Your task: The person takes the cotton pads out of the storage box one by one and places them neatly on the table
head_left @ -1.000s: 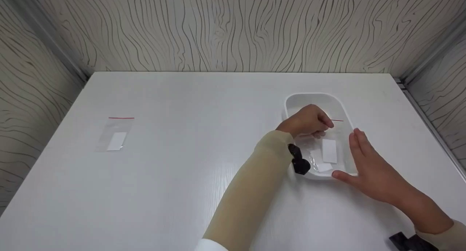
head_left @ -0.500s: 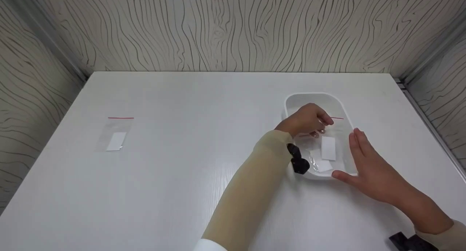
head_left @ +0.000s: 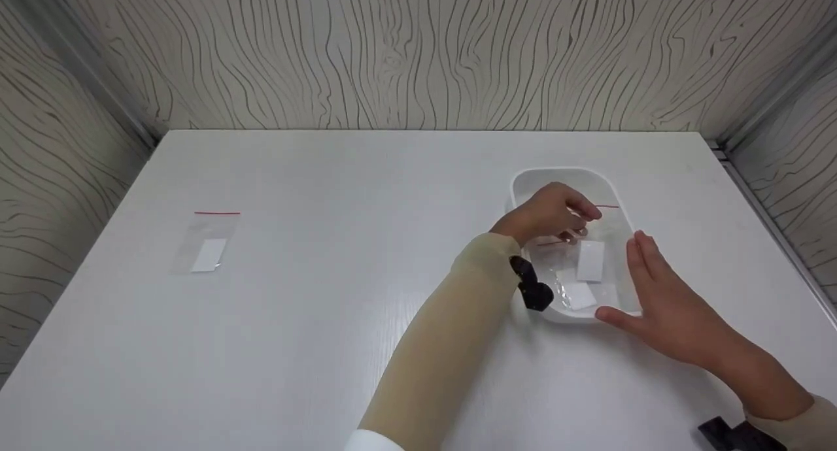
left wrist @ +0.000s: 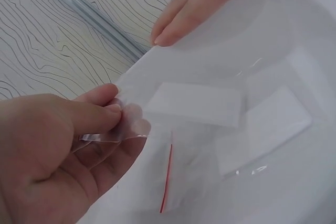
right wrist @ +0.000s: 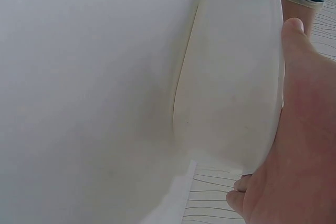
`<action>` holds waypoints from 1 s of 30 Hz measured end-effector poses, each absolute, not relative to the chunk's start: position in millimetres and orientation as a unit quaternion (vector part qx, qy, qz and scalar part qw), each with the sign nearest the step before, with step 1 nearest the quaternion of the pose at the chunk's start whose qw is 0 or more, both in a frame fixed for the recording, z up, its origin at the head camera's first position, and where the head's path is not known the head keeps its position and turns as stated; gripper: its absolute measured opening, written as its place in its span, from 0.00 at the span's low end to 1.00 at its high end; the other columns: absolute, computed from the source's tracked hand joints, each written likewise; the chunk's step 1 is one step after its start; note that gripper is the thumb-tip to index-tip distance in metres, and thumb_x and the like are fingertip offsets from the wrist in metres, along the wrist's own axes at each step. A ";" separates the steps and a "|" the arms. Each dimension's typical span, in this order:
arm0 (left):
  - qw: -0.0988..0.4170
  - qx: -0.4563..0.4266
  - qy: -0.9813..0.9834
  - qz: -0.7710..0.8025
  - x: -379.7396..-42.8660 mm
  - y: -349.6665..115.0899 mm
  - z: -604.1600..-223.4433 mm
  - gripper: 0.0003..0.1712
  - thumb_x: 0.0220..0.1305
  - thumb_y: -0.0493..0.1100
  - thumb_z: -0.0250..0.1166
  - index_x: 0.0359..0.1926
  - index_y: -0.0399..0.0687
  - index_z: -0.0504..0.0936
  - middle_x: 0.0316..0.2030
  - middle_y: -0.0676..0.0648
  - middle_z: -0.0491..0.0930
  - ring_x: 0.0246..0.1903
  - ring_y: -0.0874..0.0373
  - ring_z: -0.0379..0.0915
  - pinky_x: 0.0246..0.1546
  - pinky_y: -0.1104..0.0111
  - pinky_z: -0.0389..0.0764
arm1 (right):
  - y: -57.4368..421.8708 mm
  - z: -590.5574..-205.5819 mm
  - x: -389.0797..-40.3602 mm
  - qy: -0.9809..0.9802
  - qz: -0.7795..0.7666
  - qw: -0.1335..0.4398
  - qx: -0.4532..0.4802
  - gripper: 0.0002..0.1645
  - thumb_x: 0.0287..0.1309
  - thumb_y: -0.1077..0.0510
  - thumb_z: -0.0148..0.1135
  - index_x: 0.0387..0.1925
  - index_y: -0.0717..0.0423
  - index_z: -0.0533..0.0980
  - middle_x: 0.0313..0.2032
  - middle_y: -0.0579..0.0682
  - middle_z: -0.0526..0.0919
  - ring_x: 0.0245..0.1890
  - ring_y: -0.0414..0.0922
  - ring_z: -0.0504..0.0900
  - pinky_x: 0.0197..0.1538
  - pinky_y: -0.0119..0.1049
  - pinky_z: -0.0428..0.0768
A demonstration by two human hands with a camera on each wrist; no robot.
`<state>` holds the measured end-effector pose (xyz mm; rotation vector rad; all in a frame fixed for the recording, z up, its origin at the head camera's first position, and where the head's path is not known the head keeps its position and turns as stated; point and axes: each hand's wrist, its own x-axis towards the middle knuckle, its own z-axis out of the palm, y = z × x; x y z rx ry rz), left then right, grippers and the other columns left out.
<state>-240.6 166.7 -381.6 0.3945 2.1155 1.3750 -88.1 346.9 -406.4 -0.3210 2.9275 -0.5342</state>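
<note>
Over the white plastic container [head_left: 561, 317], my left hand [head_left: 550, 210] pinches the top edge of a clear zip bag [left wrist: 197, 103] between thumb and fingers. This bag has a red line at its mouth and a white card inside. Beneath it in the container lies another zip bag [left wrist: 268, 129], also with a white card and a red line [left wrist: 166, 179]. My right hand [head_left: 680, 314] rests against the container's near right corner, its fingers straight along the right side and the thumb at the front rim. In the right wrist view the container's outer wall [right wrist: 228, 72] fills the middle.
A third zip bag [head_left: 208, 243] with a white card lies flat at the left of the white table [head_left: 314, 320]. Wood-patterned panels [head_left: 392, 59] stand behind the table and at both sides. Black wrist devices [head_left: 537, 294] are strapped over the beige sleeves.
My left hand has drawn slightly up and back, and the pinched bag with its card has shifted toward the container's far end. My right hand has stayed in place.
</note>
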 end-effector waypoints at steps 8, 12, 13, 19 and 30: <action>0.281 0.162 0.781 0.534 -242.1 163.3 -379.6 0.14 0.65 0.28 0.67 0.47 0.46 0.90 0.36 0.55 0.83 0.34 0.62 0.81 0.34 0.75 0.85 | 347.5 -406.2 -88.8 0.976 -0.176 0.073 -0.105 0.72 0.62 0.30 0.64 0.77 0.69 0.31 0.78 0.65 0.26 0.78 0.65 0.33 0.68 0.72 0.55; 0.280 0.165 0.778 0.538 -242.7 162.6 -378.2 0.13 0.65 0.28 0.67 0.47 0.45 0.89 0.35 0.55 0.82 0.35 0.62 0.81 0.33 0.75 0.85 | 348.6 -407.0 -88.8 0.975 -0.178 0.068 -0.112 0.71 0.63 0.32 0.64 0.77 0.70 0.32 0.79 0.65 0.26 0.78 0.64 0.32 0.70 0.71 0.52; 0.280 0.163 0.777 0.539 -243.1 162.6 -378.0 0.13 0.65 0.28 0.67 0.46 0.46 0.90 0.35 0.55 0.82 0.35 0.62 0.81 0.33 0.75 0.85 | 348.8 -407.2 -88.7 0.975 -0.178 0.067 -0.112 0.71 0.63 0.32 0.64 0.77 0.70 0.32 0.79 0.65 0.26 0.78 0.64 0.32 0.70 0.71 0.52; 0.290 0.149 0.761 0.561 -244.6 160.2 -375.2 0.12 0.66 0.29 0.66 0.46 0.46 0.89 0.35 0.55 0.83 0.36 0.61 0.82 0.33 0.75 0.85 | 348.4 -407.3 -89.3 0.976 -0.175 0.073 -0.109 0.72 0.63 0.31 0.64 0.77 0.69 0.30 0.78 0.65 0.25 0.78 0.65 0.32 0.67 0.73 0.55; 0.300 0.154 0.738 0.585 -245.1 154.8 -368.0 0.13 0.65 0.30 0.68 0.47 0.47 0.89 0.38 0.57 0.83 0.33 0.62 0.82 0.34 0.74 0.85 | 349.6 -407.3 -88.8 0.974 -0.183 0.065 -0.116 0.71 0.64 0.33 0.64 0.77 0.69 0.31 0.79 0.64 0.25 0.78 0.65 0.32 0.69 0.72 0.52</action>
